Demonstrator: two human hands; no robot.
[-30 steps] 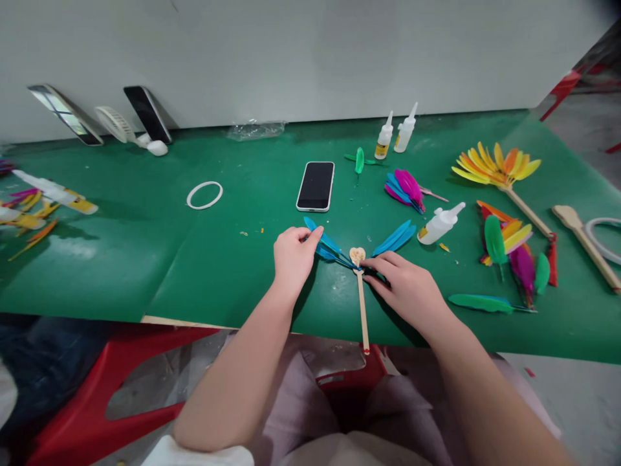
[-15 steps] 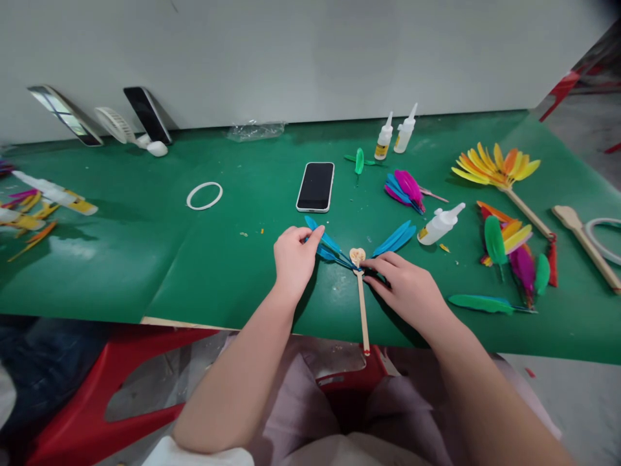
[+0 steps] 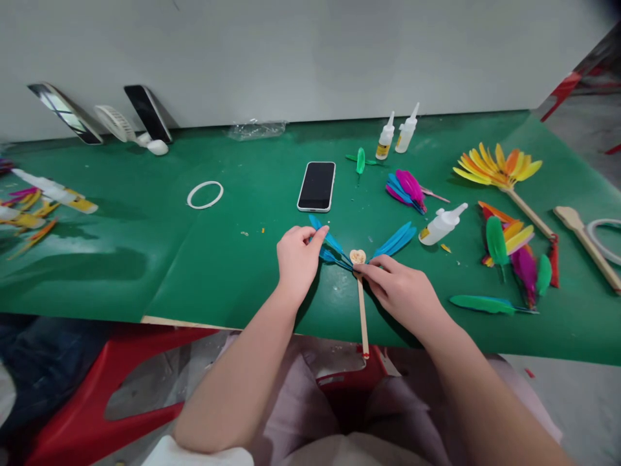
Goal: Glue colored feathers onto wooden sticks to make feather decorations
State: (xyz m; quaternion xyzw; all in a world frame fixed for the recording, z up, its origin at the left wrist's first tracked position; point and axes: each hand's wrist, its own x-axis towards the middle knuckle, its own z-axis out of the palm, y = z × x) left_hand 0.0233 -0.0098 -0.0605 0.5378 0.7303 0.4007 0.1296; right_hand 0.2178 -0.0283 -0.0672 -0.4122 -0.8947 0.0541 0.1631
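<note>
A wooden fan handle (image 3: 363, 317) with a heart-shaped head lies at the table's front, its lower end past the edge. Blue feathers (image 3: 334, 244) spread from the head to the left, and more blue feathers (image 3: 395, 239) spread to the right. My left hand (image 3: 298, 262) pinches a left-side blue feather between thumb and fingertips. At the base of the head, my right hand (image 3: 400, 285) has its fingertips closed together over the feather quills. What exactly lies under those fingertips is hidden.
A phone (image 3: 317, 186) lies ahead of my hands. Right of them are a glue bottle (image 3: 442, 225), loose coloured feathers (image 3: 495, 239), a yellow feather fan (image 3: 499, 167) and a bare wooden handle (image 3: 585, 243). A white ring (image 3: 204, 195) sits to the left.
My right hand's fingertips have shifted slightly left onto the base of the heart-shaped head. My left hand keeps its pinch on the blue feather, almost unmoved.
</note>
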